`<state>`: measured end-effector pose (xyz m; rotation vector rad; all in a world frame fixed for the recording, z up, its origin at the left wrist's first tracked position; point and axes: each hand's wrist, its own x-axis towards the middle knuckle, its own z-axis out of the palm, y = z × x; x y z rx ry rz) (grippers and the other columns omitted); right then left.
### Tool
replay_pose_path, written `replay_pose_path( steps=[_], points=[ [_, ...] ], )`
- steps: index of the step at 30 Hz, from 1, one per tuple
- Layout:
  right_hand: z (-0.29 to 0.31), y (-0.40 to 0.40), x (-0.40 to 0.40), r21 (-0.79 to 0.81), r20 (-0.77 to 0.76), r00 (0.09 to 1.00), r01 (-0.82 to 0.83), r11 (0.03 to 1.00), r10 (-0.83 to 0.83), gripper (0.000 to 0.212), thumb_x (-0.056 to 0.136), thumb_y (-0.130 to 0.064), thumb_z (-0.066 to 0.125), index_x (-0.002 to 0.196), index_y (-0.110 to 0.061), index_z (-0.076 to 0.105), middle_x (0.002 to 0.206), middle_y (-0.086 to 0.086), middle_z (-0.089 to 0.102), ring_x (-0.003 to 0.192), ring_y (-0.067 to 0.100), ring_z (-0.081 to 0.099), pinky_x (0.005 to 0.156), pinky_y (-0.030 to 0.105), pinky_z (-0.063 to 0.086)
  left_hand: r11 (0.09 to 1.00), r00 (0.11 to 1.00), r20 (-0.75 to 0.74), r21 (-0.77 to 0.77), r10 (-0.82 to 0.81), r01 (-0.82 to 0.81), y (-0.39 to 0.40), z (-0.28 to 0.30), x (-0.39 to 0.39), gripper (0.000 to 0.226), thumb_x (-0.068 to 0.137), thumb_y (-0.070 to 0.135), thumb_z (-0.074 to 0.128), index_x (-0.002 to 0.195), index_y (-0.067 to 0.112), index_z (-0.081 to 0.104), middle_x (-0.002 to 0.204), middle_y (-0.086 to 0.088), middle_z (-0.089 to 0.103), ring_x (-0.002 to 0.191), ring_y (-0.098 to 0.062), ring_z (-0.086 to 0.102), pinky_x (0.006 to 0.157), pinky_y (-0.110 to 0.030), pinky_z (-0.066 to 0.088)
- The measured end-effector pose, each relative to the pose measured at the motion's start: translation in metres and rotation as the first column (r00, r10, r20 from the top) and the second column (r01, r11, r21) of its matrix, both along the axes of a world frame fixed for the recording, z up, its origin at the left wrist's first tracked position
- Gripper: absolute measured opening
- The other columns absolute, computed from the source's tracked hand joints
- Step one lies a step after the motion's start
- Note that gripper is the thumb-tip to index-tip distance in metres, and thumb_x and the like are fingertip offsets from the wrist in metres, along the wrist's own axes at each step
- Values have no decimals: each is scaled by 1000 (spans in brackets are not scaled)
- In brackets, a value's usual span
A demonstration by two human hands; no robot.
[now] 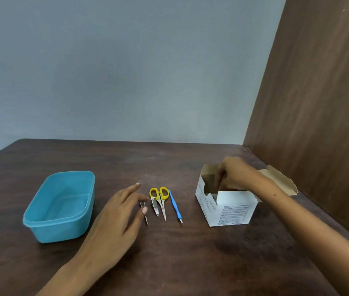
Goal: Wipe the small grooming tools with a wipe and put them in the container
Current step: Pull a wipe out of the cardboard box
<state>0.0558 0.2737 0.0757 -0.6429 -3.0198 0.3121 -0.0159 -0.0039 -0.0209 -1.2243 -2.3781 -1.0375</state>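
Writing first: the white carton (pixel 231 208) is showing a boxed panel of fine print on its front face and more print down its left side, all too small and blurred to read. No brand legible on any tool.

Left hand (pixel 114 218) is lying low over the table (pixel 169 263) w/ fingers relaxed and spread, gripping nothing. Its lower fingertip (pixel 145 209) is sitting on or just over the tweezers (pixel 146 217); contact can't be told for sure. The tweezers' tips are poking out just below that fingertip, pointing toward the camera. The index finger is stretching up and right, ending near the yellow loops of the scissors (pixel 160 199).

Just right of the left fingertips, the nail clipper (pixel 154 207) is lying beside the tweezers, then the scissors touching or nearly touching the clipper, then the blue-handled cuticle tool (pixel 175 207) a bit apart. All four are lying flat, roughly parallel.

The blue container (pixel 62 205) is sitting open-topped left of the left hand, behind the wrist side, well apart from the tools.

Right hand (pixel 233 174) is reaching down into the carton's open top, fingers curled inside. Whether they're pinching a wipe can't be told, since the carton wall is hiding the tips. Carton flaps are standing open around the hand.
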Motion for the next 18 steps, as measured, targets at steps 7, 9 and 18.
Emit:
replay_pose_path(
  steps=[7, 9, 18],
  points=[
    [23, 12, 35, -460, -325, 930, 3, 888, -171, 16, 70, 6, 75, 81, -5, 71, 81, 9, 73, 77, 19, 68, 64, 21, 52, 1000, 1000, -23, 9, -21, 21, -2, 6, 3, 30, 88, 50, 37, 108, 39, 57, 140, 20, 41, 127, 9, 33, 97, -17, 30],
    [27, 11, 40, -548, -377, 901, -28, 836, -217, 14, 72, 6, 75, 78, -5, 69, 81, 11, 72, 76, 18, 67, 68, 24, 54, 1000, 1000, -20, 18, -18, 19, -4, 7, 2, 38, 86, 55, 31, 107, 39, 58, 140, 20, 41, 129, 6, 34, 97, -17, 30],
    [29, -57, 29, -839, -402, 900, -288, 461, -170, 17, 76, 10, 67, 76, -7, 69, 79, 8, 71, 73, 15, 68, 73, 29, 59, 999, 1000, 17, -29, 26, -25, -11, 18, 8, 23, 94, 41, 46, 111, 35, 59, 139, 17, 44, 128, 5, 35, 98, -17, 31]
  ],
)
